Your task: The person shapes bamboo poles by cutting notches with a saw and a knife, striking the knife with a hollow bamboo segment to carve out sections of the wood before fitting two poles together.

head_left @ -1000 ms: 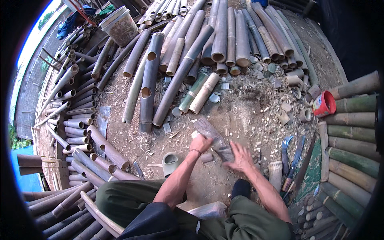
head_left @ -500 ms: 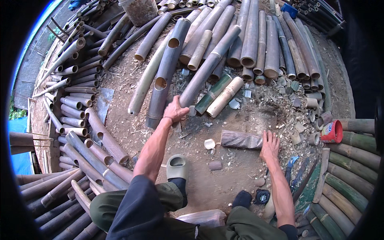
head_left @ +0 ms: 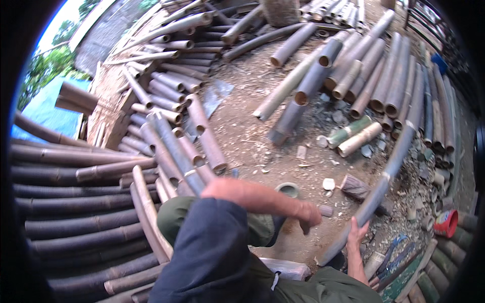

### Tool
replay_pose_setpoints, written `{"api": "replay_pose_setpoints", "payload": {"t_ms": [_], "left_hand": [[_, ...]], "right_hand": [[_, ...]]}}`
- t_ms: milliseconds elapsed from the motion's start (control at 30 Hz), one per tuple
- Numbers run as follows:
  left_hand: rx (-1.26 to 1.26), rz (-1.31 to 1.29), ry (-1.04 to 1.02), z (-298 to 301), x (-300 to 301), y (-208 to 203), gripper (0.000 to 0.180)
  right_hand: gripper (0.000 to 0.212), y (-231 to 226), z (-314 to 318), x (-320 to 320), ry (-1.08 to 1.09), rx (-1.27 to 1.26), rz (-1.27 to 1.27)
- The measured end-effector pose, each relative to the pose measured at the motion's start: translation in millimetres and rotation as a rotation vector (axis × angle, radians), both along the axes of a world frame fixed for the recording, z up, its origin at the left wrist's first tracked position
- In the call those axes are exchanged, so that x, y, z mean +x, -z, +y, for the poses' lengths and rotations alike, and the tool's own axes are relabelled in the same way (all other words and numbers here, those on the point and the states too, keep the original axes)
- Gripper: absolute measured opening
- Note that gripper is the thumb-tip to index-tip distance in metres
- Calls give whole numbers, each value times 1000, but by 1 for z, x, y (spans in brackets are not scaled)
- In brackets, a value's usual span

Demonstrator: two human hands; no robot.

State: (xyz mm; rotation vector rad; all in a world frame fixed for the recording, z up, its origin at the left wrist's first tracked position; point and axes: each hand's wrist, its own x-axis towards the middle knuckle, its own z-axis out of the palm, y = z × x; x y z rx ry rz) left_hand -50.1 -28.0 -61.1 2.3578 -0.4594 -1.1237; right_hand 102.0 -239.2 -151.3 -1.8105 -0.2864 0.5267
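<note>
A long grey bamboo pole (head_left: 376, 194) slants from the upper right down toward my legs. My right hand (head_left: 357, 232) is closed on it near its lower end. My left hand (head_left: 309, 216) hangs left of the pole, apart from it and close to a short bamboo offcut (head_left: 326, 210); motion blur and the angle hide how its fingers are set. Underneath the pole lies a rough wooden block (head_left: 354, 187), partly covered by it. A pale cut ring (head_left: 328, 184) sits just left of the block.
A bamboo pole with cut holes (head_left: 308, 83) lies ahead, near a green piece (head_left: 349, 131) and a pale piece (head_left: 360, 139). Bamboo is stacked at left (head_left: 86, 202). At right are a red container (head_left: 445, 223) and tools (head_left: 396, 247) on the ground. Chips litter the soil.
The view has swung left. The grey pole has come toward me and right, from my left hand into my right hand. My right hand has left the wooden block; my left has drawn back.
</note>
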Motion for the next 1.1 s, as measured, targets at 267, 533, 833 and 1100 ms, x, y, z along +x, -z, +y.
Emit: {"api": "replay_pose_setpoints", "payload": {"t_ms": [267,533,833,1100], "left_hand": [[666,-401,-1139,216,-164,-203,52],[861,-341,-2135,155,-420,-69,68],[1214,-72,-2255,-3,-352,43,110],[891,-47,-2472,17,-342,42,127]], "right_hand": [[82,-7,-34,-27,-352,-495,1],[81,-17,-40,-15,-500,-575,137],[79,-22,-35,-15,-489,-603,153],[78,-28,-32,-14,-478,-594,139]]}}
